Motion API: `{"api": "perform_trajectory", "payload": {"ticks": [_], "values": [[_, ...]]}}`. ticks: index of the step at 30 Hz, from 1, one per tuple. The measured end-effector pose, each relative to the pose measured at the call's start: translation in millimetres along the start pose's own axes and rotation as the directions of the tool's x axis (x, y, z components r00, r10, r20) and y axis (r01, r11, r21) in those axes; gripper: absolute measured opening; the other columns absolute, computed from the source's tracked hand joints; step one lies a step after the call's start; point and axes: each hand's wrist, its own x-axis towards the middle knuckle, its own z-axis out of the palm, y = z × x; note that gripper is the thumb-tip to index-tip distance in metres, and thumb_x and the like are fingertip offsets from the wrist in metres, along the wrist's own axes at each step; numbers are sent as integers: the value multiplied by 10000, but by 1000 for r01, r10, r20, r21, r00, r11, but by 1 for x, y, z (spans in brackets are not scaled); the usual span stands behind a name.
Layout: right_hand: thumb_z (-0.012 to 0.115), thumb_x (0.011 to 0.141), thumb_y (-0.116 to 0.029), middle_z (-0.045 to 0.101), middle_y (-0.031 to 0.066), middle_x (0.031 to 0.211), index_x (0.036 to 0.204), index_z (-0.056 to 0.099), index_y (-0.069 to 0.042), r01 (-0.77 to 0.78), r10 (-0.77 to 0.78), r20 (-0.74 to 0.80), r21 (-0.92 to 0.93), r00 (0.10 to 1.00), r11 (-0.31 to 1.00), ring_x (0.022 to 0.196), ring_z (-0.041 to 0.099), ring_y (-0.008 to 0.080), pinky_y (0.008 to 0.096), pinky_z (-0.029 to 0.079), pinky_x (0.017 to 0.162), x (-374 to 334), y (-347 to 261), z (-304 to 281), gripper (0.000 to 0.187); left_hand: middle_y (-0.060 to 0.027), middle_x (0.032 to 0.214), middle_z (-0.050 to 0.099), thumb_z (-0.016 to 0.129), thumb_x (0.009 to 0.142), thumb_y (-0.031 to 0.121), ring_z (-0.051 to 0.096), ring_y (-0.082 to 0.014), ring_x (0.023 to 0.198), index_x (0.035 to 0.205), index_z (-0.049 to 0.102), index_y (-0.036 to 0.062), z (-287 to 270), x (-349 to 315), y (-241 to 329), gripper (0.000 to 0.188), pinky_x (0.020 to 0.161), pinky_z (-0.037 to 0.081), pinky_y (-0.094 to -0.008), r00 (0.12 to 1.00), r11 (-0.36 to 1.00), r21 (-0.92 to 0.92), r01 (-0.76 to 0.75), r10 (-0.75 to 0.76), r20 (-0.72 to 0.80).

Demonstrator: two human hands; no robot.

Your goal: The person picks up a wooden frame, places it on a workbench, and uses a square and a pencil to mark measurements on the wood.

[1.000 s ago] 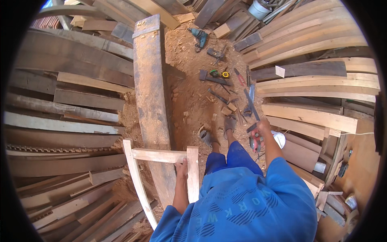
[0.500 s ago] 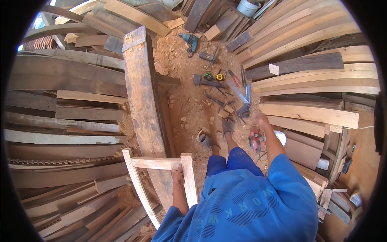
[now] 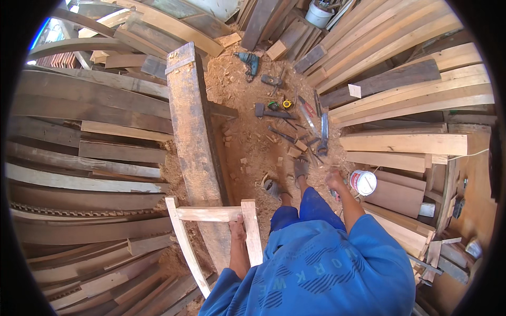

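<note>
My left hand point(image 3: 237, 229) grips a pale wooden frame point(image 3: 210, 213) where its crosspiece meets the right-hand upright. The frame leans across the near end of a thick, worn wooden beam point(image 3: 196, 131). My right hand point(image 3: 334, 180) is curled closed, low beside my right leg, and whatever it may hold is hidden. Beneath that hand a red power tool point(image 3: 336, 195) shows only in small part, and I cannot tell whether the hand touches it. A white and red bucket point(image 3: 363, 182) stands just to the right of the hand.
On the sawdust-covered ground lie a teal drill point(image 3: 249, 64), a hammer point(image 3: 271, 111), a yellow tape measure point(image 3: 287, 104), a handsaw point(image 3: 322, 134) and several wood offcuts. Stacked boards point(image 3: 89, 142) line the left, and more planks point(image 3: 406, 142) the right. My sandalled feet point(image 3: 301, 168) stand between.
My right hand has moved down and slightly left, from beside the planks to over the red power tool, now mostly covering it. My left hand keeps its hold on the wooden frame.
</note>
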Motion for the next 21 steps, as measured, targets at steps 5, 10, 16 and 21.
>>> {"api": "perform_trajectory", "payload": {"ticks": [5,10,16,21], "values": [[600,760,-151,639,193,694,678,654,-27,-18,-5,-94,-248,996,969,583,596,343,429,483,564,28,9,-6,158,-162,1310,513,553,961,387,498,-251,1195,1343,374,-56,1,13,-7,611,1022,396,-373,995,999,5,36,-36,-98],[464,865,-199,672,212,938,818,698,-30,-121,147,220,-126,964,985,919,647,363,443,513,789,80,-58,-81,292,-206,1246,531,452,979,496,513,-281,1115,1299,422,-93,20,-4,-6,671,979,403,-368,862,925,371,84,119,-492],[496,860,-234,663,219,891,848,680,-26,-175,171,79,37,982,984,858,638,401,467,510,748,167,-29,-76,277,-409,1283,440,275,961,636,471,-470,1191,1256,410,-197,49,-15,-2,894,1044,344,-453,697,627,667,402,264,-667],[536,865,-267,672,211,956,941,670,-42,-97,122,126,-185,985,978,931,637,386,462,485,816,283,73,-26,273,-279,1433,340,257,978,623,379,-347,1308,1423,273,-88,69,-23,13,839,1108,295,-408,745,840,509,188,215,-631]]}}
